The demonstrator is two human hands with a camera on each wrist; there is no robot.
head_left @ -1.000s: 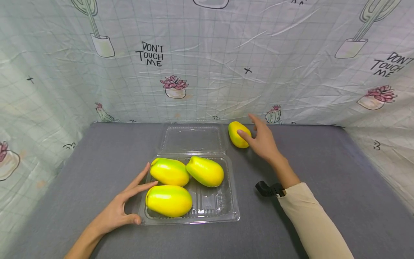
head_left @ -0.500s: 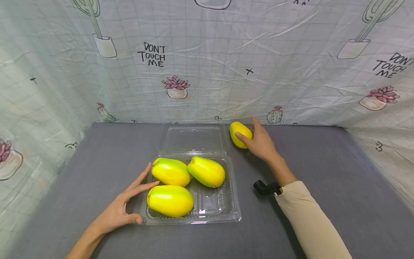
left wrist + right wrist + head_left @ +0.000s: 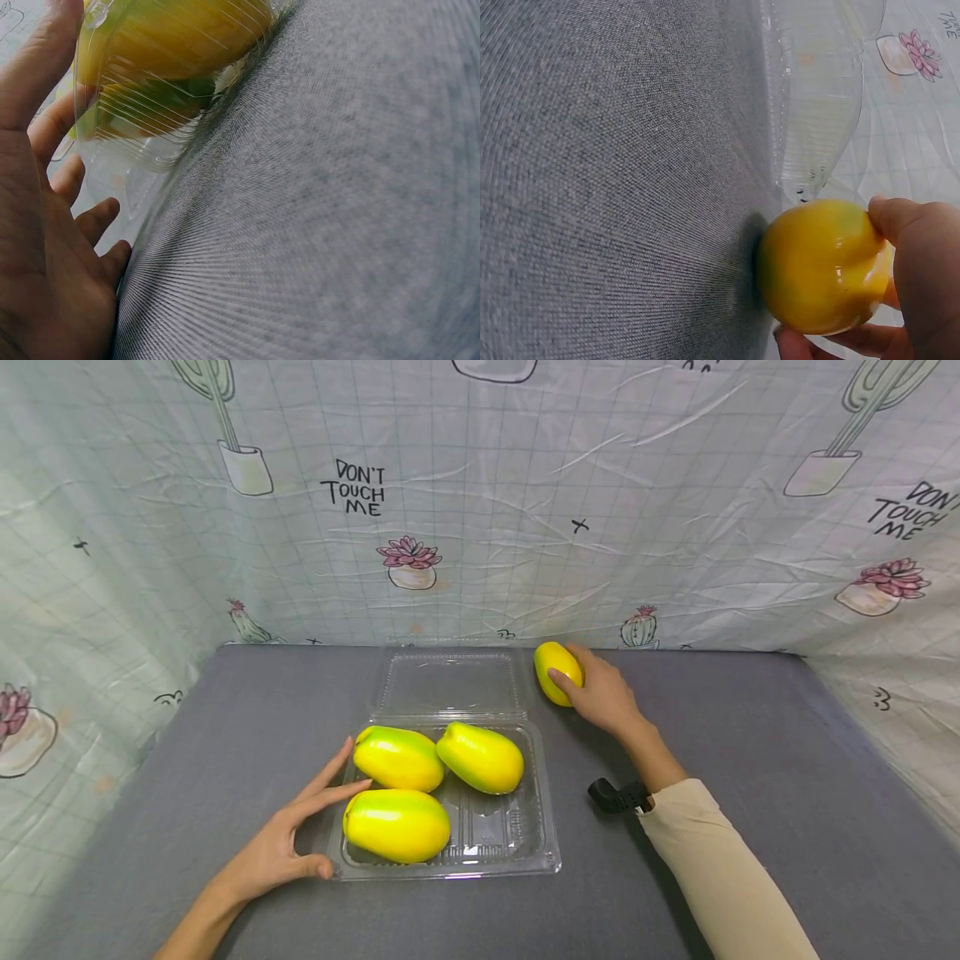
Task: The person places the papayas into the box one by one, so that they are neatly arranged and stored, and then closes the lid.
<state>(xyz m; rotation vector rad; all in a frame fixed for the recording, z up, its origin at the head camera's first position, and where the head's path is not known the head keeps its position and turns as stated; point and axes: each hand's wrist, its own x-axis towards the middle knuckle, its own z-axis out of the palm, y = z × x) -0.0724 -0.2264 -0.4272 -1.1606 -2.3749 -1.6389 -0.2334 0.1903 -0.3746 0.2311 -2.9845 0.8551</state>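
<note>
Head: fruit (image 3: 555, 664), grey table (image 3: 712, 735), seemingly fabric backdrop (image 3: 487, 468).

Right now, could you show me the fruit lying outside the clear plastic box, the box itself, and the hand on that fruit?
Outside fruit (image 3: 817, 266): right wrist view, middle of its yellow side.
Plastic box (image 3: 489, 828): head view, bare patch of its floor.
Right hand (image 3: 606, 695): head view, back of the hand.

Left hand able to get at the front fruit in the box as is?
Likely yes: the lid is open, nothing covers the front fruit, and the left hand is close beside it at the box rim.
</note>
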